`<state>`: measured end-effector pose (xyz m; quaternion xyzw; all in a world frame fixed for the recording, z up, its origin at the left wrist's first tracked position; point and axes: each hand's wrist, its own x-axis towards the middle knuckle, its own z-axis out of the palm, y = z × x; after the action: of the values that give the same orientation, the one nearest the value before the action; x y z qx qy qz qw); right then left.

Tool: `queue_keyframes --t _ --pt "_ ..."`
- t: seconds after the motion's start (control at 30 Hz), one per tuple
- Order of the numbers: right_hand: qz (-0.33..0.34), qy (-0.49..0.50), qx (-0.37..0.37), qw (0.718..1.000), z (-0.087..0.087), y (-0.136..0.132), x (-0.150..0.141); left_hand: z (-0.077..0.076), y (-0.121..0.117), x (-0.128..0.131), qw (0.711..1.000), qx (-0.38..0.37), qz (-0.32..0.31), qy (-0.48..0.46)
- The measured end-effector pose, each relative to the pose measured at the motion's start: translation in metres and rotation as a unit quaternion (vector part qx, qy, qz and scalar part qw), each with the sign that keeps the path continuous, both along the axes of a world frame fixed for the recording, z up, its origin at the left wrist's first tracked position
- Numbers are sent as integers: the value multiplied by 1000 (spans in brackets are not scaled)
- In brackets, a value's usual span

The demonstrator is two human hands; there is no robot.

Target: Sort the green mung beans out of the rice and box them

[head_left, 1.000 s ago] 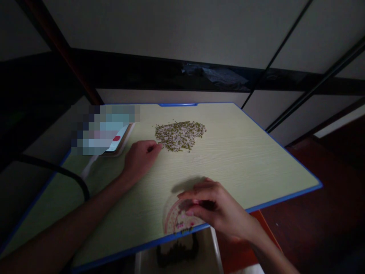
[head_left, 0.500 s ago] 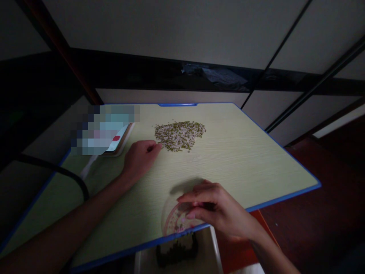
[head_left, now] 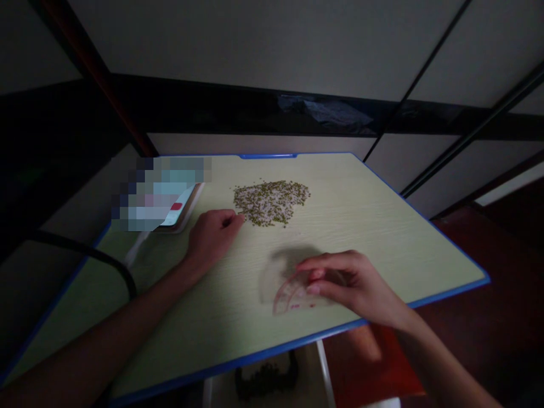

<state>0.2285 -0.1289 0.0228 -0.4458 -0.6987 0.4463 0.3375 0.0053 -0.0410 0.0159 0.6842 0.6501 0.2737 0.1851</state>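
Note:
A clear protractor (head_left: pixel 293 297) with red markings is pinched between the thumb and fingers of my right hand (head_left: pixel 359 283), near the table's front edge. It casts a shadow on the pale tabletop (head_left: pixel 382 226). Farther back lies a loose, flat pile of small green and whitish grains (head_left: pixel 272 201). My left hand (head_left: pixel 215 235) rests closed on the table with fingers curled, its thumb and forefinger tips at the pile's near-left edge. Whatever may be inside that fist is hidden.
A phone (head_left: pixel 176 211), partly pixelated, lies at the table's left side. A black cable (head_left: pixel 123 269) curves in near it. Below the front edge stands a white-rimmed bin (head_left: pixel 326 371) with dark contents, beside an orange-red surface (head_left: pixel 378 368). Cabinet panels (head_left: pixel 238 45) rise behind.
My right hand has moved the protractor right and away from me, off the front edge and over the tabletop. My left hand stays beside the grains. The view has shifted slightly.

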Motion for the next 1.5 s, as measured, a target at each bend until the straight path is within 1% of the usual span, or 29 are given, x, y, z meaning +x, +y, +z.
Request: queue_keyframes --t 0.07,0.17,0.27,0.37,0.47,0.5,0.6,0.77,0.97,1.07,1.2,1.3,1.4,1.5 --pt "-23 -8 16 1000 6 17 17 0 0 0 1000 -4 0 0" --pt "-66 -10 32 997 12 53 45 0 0 0 1000 -8 -1 -6" --pt "-86 20 12 996 12 92 63 -1 0 -1 1000 -10 -1 -16" --pt "-63 40 -19 997 7 123 64 -3 1 -2 1000 -14 -7 -23" --pt "10 43 -51 998 1 137 50 -3 1 -3 1000 -20 -7 -23" --pt "36 42 -54 997 -1 139 45 -2 1 -3 999 -24 -3 -22" --pt "83 40 -40 995 -4 137 32 -2 2 -3 999 -42 5 -23" --pt "105 70 -42 991 -9 132 23 -1 3 -4 998 -58 12 -16" --pt "166 102 -42 980 -17 135 17 3 0 -2 997 -80 16 -6" --pt "192 85 -45 977 -15 133 17 3 -1 -1 997 -79 17 -11" --pt "241 59 -68 966 -10 130 20 2 1 -2 997 -73 17 -11" --pt "275 18 -79 958 -7 128 25 1 1 -2 997 -69 10 -16" --pt "308 -28 -87 947 -4 127 31 1 1 -3 997 -70 10 -22" --pt "341 -53 -104 933 -1 125 36 0 2 -3 997 -72 13 -21"
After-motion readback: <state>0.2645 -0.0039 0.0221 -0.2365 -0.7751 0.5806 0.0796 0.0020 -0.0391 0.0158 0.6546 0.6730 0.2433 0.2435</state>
